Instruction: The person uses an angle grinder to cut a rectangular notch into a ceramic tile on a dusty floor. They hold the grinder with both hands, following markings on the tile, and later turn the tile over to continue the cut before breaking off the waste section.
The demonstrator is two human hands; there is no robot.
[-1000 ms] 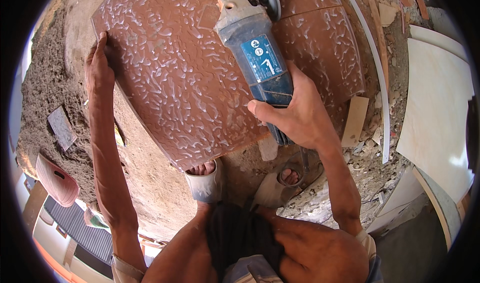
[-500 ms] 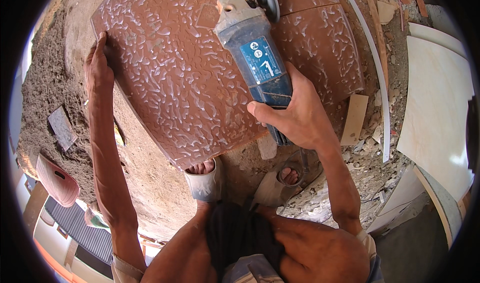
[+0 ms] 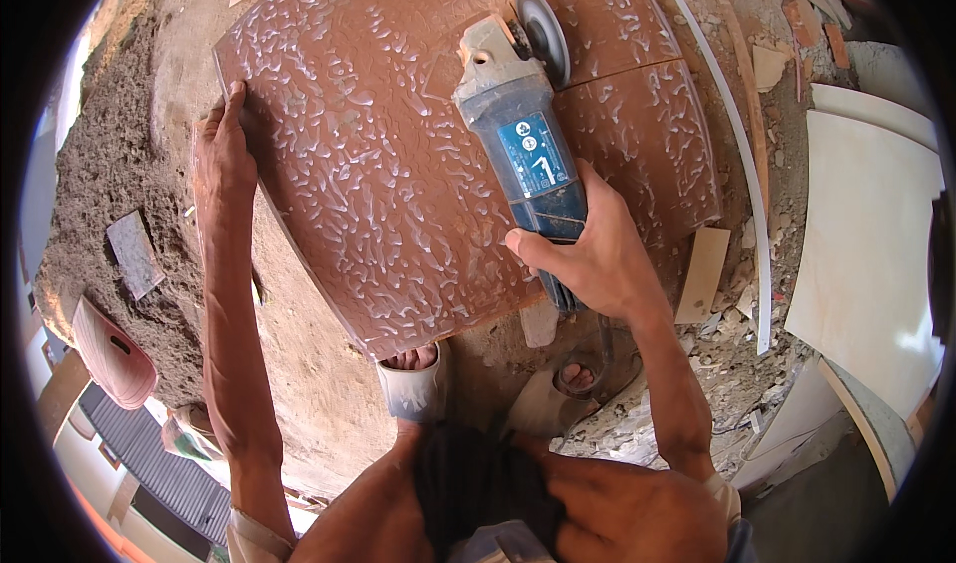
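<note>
My right hand [image 3: 609,251] is wrapped round the blue body of an angle grinder [image 3: 533,155], thumb on its near side. The grinder's round disc [image 3: 544,37] stands on edge at the far end, over or against a large brown tile [image 3: 349,195] with a wavy raised pattern; whether it touches or spins I cannot tell. A straight line runs across the tile to the right of the disc. My left hand [image 3: 229,150] grips the tile's left edge, its fingers partly hidden there. The tile's near corner lies by my left foot in a sandal.
A long white strip [image 3: 749,155] and a wooden strip [image 3: 749,90] lie right of the tile. Pale panels [image 3: 866,234] lean at the far right. Rubble and a beige offcut [image 3: 703,274] lie near my right arm; a pink oval piece [image 3: 115,354] is at left.
The scene sits lower in the picture, and the tile's left edge and my left hand appear further right. The grinder appears slightly lower and to the right. Both grips are the same.
</note>
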